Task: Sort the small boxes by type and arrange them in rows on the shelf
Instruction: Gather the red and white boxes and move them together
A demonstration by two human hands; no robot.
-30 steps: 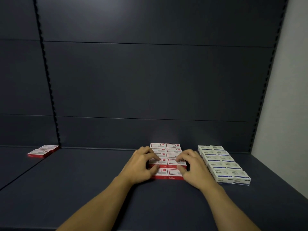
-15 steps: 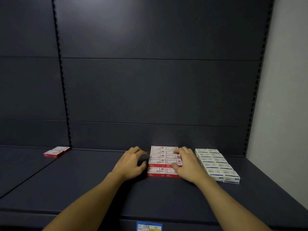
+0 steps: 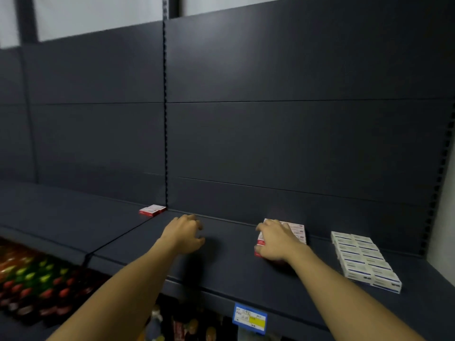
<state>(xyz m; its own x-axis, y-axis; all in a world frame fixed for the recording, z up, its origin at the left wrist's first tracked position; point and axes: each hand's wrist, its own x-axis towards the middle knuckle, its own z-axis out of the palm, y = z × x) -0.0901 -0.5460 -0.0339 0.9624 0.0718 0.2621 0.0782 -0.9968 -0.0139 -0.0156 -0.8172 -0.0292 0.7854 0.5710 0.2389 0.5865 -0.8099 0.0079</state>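
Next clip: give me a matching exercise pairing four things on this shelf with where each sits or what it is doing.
Things:
1. left hand
2. right hand
3. blue-and-white boxes
4. lone red boxes

Places or states:
A. at the back of the shelf, by the upright post
B. resting on the red-and-white block
C. in two rows, far right
D. in the air over bare shelf, holding nothing

Pairs: 1-D, 2-B, 3-C, 4-A

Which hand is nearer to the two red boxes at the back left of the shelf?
The left hand. It hovers just right of the two red boxes, holding nothing. The right hand is much farther right, resting on the red box stack.
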